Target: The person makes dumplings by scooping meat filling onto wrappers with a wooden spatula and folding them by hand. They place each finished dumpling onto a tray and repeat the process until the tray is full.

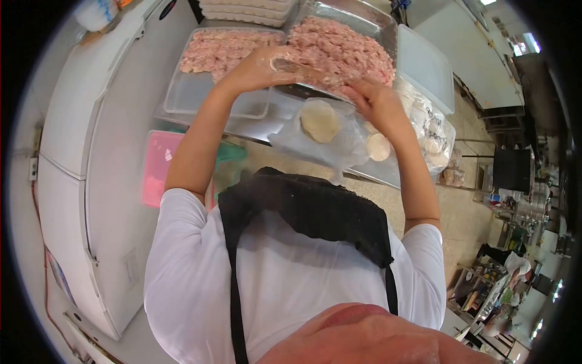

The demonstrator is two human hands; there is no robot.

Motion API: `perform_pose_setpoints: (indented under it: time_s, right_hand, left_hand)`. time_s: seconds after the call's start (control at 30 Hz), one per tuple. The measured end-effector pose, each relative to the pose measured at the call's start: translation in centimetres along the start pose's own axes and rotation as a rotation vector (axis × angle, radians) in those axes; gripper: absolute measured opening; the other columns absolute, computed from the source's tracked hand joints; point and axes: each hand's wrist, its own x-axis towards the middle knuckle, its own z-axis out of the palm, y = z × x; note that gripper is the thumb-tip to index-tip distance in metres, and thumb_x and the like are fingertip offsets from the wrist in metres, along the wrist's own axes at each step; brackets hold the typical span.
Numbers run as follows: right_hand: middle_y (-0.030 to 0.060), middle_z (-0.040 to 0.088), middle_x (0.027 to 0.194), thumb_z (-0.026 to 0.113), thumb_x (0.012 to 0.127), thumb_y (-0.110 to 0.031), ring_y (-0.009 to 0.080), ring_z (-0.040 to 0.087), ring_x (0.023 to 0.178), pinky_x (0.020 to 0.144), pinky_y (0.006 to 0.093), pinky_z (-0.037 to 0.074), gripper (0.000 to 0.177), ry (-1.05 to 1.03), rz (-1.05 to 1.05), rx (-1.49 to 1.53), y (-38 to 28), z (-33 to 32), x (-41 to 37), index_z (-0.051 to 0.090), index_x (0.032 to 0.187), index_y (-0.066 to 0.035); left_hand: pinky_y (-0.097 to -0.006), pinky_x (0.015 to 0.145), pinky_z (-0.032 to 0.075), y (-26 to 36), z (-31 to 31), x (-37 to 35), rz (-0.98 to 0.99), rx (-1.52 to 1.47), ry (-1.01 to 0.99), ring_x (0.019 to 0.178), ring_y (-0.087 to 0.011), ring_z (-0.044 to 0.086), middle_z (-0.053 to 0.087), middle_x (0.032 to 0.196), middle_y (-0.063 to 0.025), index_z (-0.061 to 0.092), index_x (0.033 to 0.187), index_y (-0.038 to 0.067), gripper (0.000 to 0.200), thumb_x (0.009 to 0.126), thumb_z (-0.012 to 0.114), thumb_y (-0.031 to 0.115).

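Note:
My left hand (pixel 267 68) is over the front edge of the metal tray (pixel 385 30) of pink minced meat (pixel 339 48). A pale, whitish smear or rim shows on its thumb side. Its fingers reach right, bent and partly blurred; what they hold is hidden. Across from it, my right hand (pixel 379 103) has its fingers bent together at the tray's front right, close to the left fingertips. I cannot make out what is between them. Just below the hands, a pale round dough disc (pixel 319 121) lies on a clear plastic sheet (pixel 291 136). A smaller dough round (pixel 378 147) sits beneath my right wrist.
A clear plastic container (pixel 176 97) with more minced meat stands at left. Stacked white trays (pixel 245 11) are behind it. At right are a translucent lid (pixel 427 67) and plastic-bagged dough rounds (pixel 433 142). A pink bin (pixel 160 164) is low left, beside a white fridge (pixel 97 151).

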Motion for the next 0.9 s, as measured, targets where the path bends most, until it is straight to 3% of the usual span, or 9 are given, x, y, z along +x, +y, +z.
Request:
perform_pose_setpoints:
  time_s: [0.03,0.13,0.23,0.27,0.33,0.4,0.53,0.6,0.9]
  right_hand:
    - [0.0144,0.066,0.098,0.060,0.087,-0.014,0.0267,0.065,0.087,0.076,0.0326,0.049,0.022,-0.080,0.046,-0.005,-0.3,-0.5,0.9,0.065,0.103,0.001]
    - [0.0154,0.066,0.106,0.060,0.087,-0.013,0.0220,0.063,0.097,0.083,0.0292,0.047,0.026,0.033,0.161,0.257,-1.6,-1.3,1.7,0.063,0.108,0.002]
    - [0.0129,0.065,0.112,0.060,0.090,-0.017,0.0172,0.059,0.103,0.089,0.0272,0.044,0.030,0.080,0.364,0.307,-3.5,-0.9,1.3,0.062,0.112,0.004]
    - [0.0124,0.065,0.113,0.060,0.091,-0.018,0.0167,0.059,0.104,0.089,0.0271,0.043,0.030,0.103,0.430,0.325,-3.4,-0.1,0.8,0.062,0.112,0.004]
    - [0.0038,0.063,0.091,0.060,0.092,-0.020,0.0095,0.055,0.079,0.070,0.0229,0.043,0.031,0.148,0.503,0.398,-2.2,2.1,-1.0,0.063,0.112,0.003]
    - [-0.0015,0.055,0.073,0.062,0.091,-0.021,0.0064,0.046,0.061,0.056,0.0212,0.039,0.029,0.186,0.602,0.506,-1.5,3.7,-2.8,0.065,0.109,0.002]
    - [-0.0048,0.048,0.067,0.060,0.093,-0.023,0.0033,0.040,0.057,0.050,0.0186,0.032,0.031,0.241,0.758,0.682,-3.6,4.4,-5.1,0.064,0.112,0.000]
    - [-0.0059,0.044,0.065,0.059,0.093,-0.024,0.0021,0.037,0.055,0.048,0.0180,0.029,0.031,0.264,0.809,0.733,-4.1,4.6,-6.2,0.063,0.114,0.000]
    - [-0.0040,0.043,0.063,0.054,0.095,-0.030,0.0048,0.036,0.055,0.049,0.0212,0.030,0.033,0.242,0.818,0.647,-2.1,4.4,-7.9,0.065,0.111,-0.002]
  left_hand:
    - [-0.0353,0.094,0.043,-0.6,-0.9,-0.7,-0.095,-0.082,0.010,0.109,-0.0262,0.056,0.061,0.113,-0.0138,0.059,0.119,0.006,0.060,0.069,0.080,0.029]
    - [-0.0322,0.083,0.047,-2.9,-4.3,-3.9,0.181,0.278,0.192,0.091,-0.0203,0.059,0.064,0.100,-0.0095,0.057,0.119,0.002,0.066,0.068,0.080,0.037]
    - [-0.0354,0.084,0.047,-8.3,-8.9,-6.0,-0.062,0.140,0.191,0.097,-0.0244,0.059,0.064,0.101,-0.0116,0.059,0.115,0.004,0.059,0.067,0.079,0.032]
    - [-0.0354,0.084,0.047,-11.0,-10.5,-6.6,-0.101,0.253,0.200,0.093,-0.0248,0.059,0.062,0.098,-0.0122,0.058,0.118,0.005,0.059,0.068,0.078,0.030]
    - [-0.0356,0.083,0.047,-16.5,-12.6,-7.6,-0.178,0.481,0.214,0.087,-0.0257,0.058,0.059,0.092,-0.0134,0.055,0.124,0.008,0.060,0.070,0.076,0.026]
    - [-0.0374,0.087,0.046,-20.1,-12.6,-8.3,-0.097,0.599,0.370,0.094,-0.0296,0.058,0.060,0.101,-0.0156,0.052,0.128,0.009,0.063,0.071,0.075,0.026]
    - [-0.0406,0.086,0.047,-20.4,-11.4,-7.6,-0.013,0.507,0.539,0.102,-0.0362,0.058,0.060,0.110,-0.0200,0.051,0.122,0.006,0.059,0.070,0.073,0.022]
    - [-0.0411,0.087,0.047,-20.2,-9.9,-7.0,-0.122,0.470,0.491,0.102,-0.0380,0.057,0.058,0.113,-0.0222,0.046,0.129,0.006,0.065,0.071,0.073,0.020]
    - [-0.0407,0.098,0.041,-23.1,-6.8,-3.4,-0.108,0.546,0.580,0.117,-0.0381,0.048,0.049,0.128,-0.0247,0.032,0.138,-0.002,0.078,0.074,0.072,0.016]
